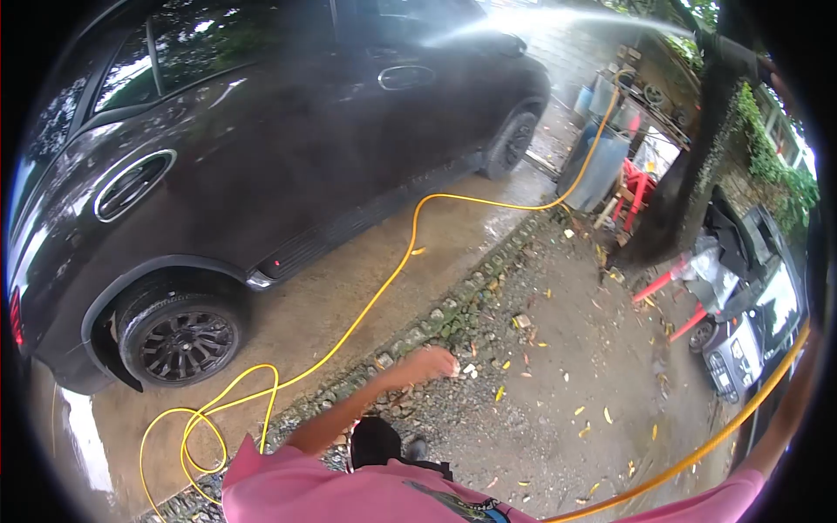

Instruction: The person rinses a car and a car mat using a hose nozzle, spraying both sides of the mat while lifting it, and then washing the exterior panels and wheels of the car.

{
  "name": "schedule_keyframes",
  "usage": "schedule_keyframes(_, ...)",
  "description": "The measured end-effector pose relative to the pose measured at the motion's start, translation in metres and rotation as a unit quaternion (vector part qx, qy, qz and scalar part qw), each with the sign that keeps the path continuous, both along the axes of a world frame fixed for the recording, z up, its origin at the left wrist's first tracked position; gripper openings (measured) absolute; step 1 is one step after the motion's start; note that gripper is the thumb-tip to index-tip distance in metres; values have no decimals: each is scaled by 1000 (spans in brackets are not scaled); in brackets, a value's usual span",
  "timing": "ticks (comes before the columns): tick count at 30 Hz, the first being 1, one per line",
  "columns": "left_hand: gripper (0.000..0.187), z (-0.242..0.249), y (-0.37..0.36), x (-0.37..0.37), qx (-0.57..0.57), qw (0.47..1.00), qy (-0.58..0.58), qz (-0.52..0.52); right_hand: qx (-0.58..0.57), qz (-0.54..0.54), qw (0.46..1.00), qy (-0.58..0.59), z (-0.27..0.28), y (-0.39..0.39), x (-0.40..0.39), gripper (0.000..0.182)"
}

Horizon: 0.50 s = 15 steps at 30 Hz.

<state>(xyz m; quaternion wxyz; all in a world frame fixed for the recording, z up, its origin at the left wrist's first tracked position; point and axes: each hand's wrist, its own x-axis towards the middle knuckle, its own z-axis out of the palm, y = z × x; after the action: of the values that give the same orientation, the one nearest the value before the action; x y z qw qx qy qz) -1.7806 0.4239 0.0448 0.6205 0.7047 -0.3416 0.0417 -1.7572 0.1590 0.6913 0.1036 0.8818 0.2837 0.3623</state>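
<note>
My left hand [433, 363] hangs over the pebbled strip beside the driveway, its fingers curled in, with nothing visible in them. At the upper right edge, my right hand [775, 78] is partly seen in the dark rim of the view, closed around a spray gun [732, 50]. A white water jet [593, 19] leaves the spray gun toward the front of the dark, wet car [305, 131]. A yellow hose [763, 397] runs up along my right arm. More of this hose lies looped near the rear wheel [187, 343] and stretches along the car's side.
Blue-grey drums [593, 166] and a red plastic chair [636, 192] stand by a tree trunk [689, 183]. Another vehicle [754, 331] is parked at the right. Wet concrete [349, 288] borders a pebbled edge and bare ground with fallen yellow leaves.
</note>
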Motion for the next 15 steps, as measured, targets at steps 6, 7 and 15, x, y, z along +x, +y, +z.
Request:
schedule_keyframes(6,21,170,297,-25,237,783,2,575,-28,-11,999,-44,14,22,30,28)
schedule_keyframes(7,16,201,325,-37,279,717,-49,637,-27,-8,998,-49,20,24,39,28)
schedule_keyframes(15,68,292,501,-112,531,272,-33,802,-156,84,982,-68,50,61,77,29)
